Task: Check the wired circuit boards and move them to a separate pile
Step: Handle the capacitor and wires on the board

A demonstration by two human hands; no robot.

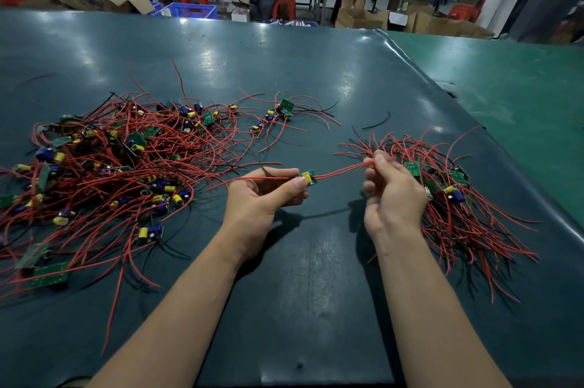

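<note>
Held above the table (pixel 316 77) between two piles, the small circuit board (pixel 308 178) sits pinched in the left hand (pixel 265 198), while the right hand (pixel 392 191) pinches its red wire (pixel 341 172) taut. It looks light, the leads floppy, best held by the board edges. Solder joints are hidden from view

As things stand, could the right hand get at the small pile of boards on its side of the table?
Probably yes. The right hand hovers right beside the small pile with nothing between them, but it pinches the red wire of the board the left hand holds.
</note>
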